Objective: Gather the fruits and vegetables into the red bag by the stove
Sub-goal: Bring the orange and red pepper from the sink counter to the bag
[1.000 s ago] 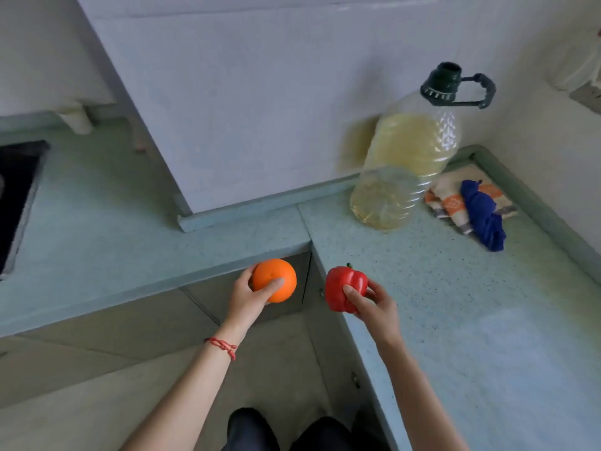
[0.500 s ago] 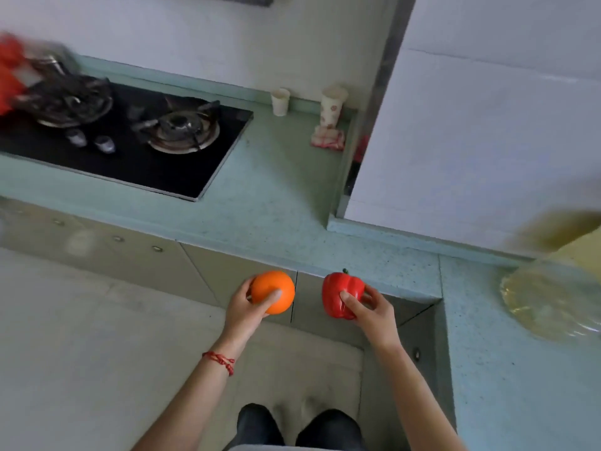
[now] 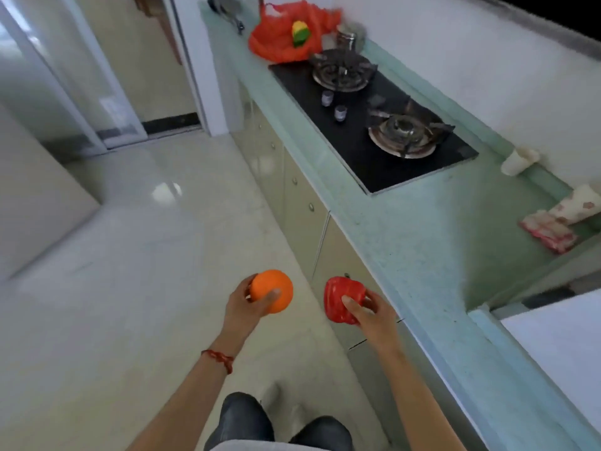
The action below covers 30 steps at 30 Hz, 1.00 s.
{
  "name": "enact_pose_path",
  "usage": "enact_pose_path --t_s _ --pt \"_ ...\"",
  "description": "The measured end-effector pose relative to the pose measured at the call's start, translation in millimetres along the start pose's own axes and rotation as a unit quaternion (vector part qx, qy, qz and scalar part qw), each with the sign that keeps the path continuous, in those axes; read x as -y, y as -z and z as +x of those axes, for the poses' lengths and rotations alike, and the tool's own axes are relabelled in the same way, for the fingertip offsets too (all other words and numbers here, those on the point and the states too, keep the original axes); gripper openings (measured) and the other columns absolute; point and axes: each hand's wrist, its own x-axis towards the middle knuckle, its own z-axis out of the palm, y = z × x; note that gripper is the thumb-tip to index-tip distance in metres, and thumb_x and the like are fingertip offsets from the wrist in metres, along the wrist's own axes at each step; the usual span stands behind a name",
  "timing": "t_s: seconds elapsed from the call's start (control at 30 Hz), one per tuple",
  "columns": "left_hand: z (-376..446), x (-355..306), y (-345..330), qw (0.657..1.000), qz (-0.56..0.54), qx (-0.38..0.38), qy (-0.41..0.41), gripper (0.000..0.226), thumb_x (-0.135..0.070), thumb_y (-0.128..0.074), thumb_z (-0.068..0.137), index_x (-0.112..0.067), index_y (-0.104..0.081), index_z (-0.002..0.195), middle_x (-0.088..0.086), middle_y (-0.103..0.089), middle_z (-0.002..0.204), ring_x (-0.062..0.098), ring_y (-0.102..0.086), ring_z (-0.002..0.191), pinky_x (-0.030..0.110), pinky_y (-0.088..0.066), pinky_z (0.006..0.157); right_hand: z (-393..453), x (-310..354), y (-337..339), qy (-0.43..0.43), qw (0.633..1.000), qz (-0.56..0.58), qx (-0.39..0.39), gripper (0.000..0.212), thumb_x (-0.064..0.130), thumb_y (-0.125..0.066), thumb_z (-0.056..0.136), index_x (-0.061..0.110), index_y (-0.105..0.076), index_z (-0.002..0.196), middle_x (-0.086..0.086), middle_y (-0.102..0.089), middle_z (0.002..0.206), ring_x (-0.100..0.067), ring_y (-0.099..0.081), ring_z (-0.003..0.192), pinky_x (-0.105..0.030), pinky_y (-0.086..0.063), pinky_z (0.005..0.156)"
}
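Observation:
My left hand (image 3: 245,309) grips a round orange (image 3: 272,289) in front of me, above the floor. My right hand (image 3: 374,315) holds a red bell pepper (image 3: 341,301) close to the counter's front edge. Far ahead, the red bag (image 3: 283,37) lies open on the green counter (image 3: 413,236) just beyond the black stove (image 3: 367,115). A yellow and green vegetable (image 3: 300,33) shows inside the bag. Both hands are well short of the bag.
The stove has two burners and two knobs. A metal pot (image 3: 349,34) stands behind the bag, and a ladle (image 3: 227,9) lies at the counter's far end. Two paper cups (image 3: 518,161) and a patterned cloth (image 3: 548,231) sit by the wall. Glossy floor stretches left toward a doorway.
The view has swung left from the corner with the oil bottle to along the stove counter; the red bag is now in sight. Both hands still hold their fruit and pepper.

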Motion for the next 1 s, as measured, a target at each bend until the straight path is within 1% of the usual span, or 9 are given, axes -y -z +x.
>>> enact_pose_path --t_s 0.07,0.13,0.27,0.4,0.53,0.67,0.73,0.9,1.0 --pt "-7 7 18 0.999 -0.021 -0.044 0.013 0.087 -0.051 -0.074 0.052 -0.014 -0.050 0.127 0.006 -0.048 0.114 0.028 -0.050 0.104 0.054 -0.052 0.083 5 4 -17 0.004 0.999 -0.008 0.041 0.041 0.017 -0.074 0.075 0.015 -0.058 0.113 -0.008 -0.062 0.105 -0.018 -0.061 0.090 -0.021 -0.056 0.066" --pt "-13 16 35 0.995 -0.038 -0.085 0.029 0.070 -0.035 -0.076 0.067 -0.014 -0.049 0.128 0.007 -0.048 0.116 0.028 -0.050 0.104 0.054 -0.053 0.083 8 8 -37 -0.007 0.996 -0.008 0.084 0.049 0.018 -0.075 0.074 0.011 -0.057 0.119 -0.009 -0.063 0.106 -0.020 -0.063 0.091 -0.028 -0.057 0.071" --pt "-19 24 70 0.987 -0.062 -0.143 0.050 0.092 -0.057 -0.070 0.046 -0.016 -0.050 0.126 0.006 -0.050 0.114 0.028 -0.053 0.102 0.052 -0.053 0.082 15 14 -81 -0.005 0.988 -0.021 0.155 0.047 0.018 -0.075 0.073 0.013 -0.057 0.117 0.002 -0.062 0.094 -0.012 -0.063 0.083 -0.021 -0.057 0.061" --pt "-7 29 102 0.977 -0.079 -0.189 0.059 0.065 -0.032 -0.077 0.070 -0.015 -0.050 0.127 0.006 -0.050 0.115 0.027 -0.052 0.102 0.050 -0.053 0.084 26 26 -125 -0.001 0.980 -0.034 0.196 0.050 0.017 -0.075 0.073 0.011 -0.057 0.119 -0.005 -0.063 0.100 -0.013 -0.064 0.084 -0.030 -0.058 0.068" --pt "21 31 133 0.972 -0.084 -0.209 0.063 0.057 -0.025 -0.073 0.076 -0.014 -0.049 0.127 0.006 -0.049 0.116 0.026 -0.051 0.103 0.048 -0.053 0.083 44 39 -166 0.003 0.978 -0.039 0.206 0.055 0.021 -0.076 0.071 0.009 -0.056 0.122 -0.010 -0.062 0.107 -0.021 -0.064 0.091 -0.034 -0.057 0.071" --pt "59 24 164 0.972 -0.088 -0.213 0.057 0.059 -0.028 -0.074 0.075 -0.016 -0.049 0.127 0.007 -0.050 0.117 0.028 -0.052 0.104 0.050 -0.054 0.084 66 56 -206 0.008 0.977 -0.035 0.208 0.056 0.021 -0.076 0.072 0.009 -0.055 0.123 -0.012 -0.062 0.109 -0.024 -0.063 0.094 -0.029 -0.057 0.068" --pt "76 19 177 0.972 -0.089 -0.212 0.055 0.058 -0.028 -0.073 0.076 -0.016 -0.049 0.127 0.006 -0.049 0.116 0.027 -0.052 0.104 0.050 -0.053 0.084 74 64 -223 0.009 0.978 -0.033 0.207 0.057 0.021 -0.075 0.072 0.008 -0.054 0.123 -0.013 -0.062 0.110 -0.025 -0.063 0.095 -0.031 -0.057 0.071" --pt "122 8 211 0.973 -0.089 -0.206 0.052 0.058 -0.026 -0.073 0.076 -0.016 -0.049 0.127 0.005 -0.048 0.117 0.026 -0.051 0.104 0.050 -0.053 0.085 99 82 -268 0.008 0.980 -0.031 0.195 0.059 0.023 -0.075 0.073 0.008 -0.053 0.126 -0.013 -0.062 0.113 -0.025 -0.063 0.096 -0.039 -0.056 0.079" --pt "152 1 228 0.974 -0.087 -0.200 0.054 0.058 -0.026 -0.073 0.076 -0.016 -0.047 0.128 0.004 -0.047 0.117 0.027 -0.051 0.105 0.050 -0.053 0.086 116 93 -291 0.007 0.981 -0.031 0.192 0.059 0.023 -0.075 0.074 0.008 -0.052 0.126 -0.013 -0.061 0.114 -0.019 -0.063 0.091 -0.035 -0.056 0.075"
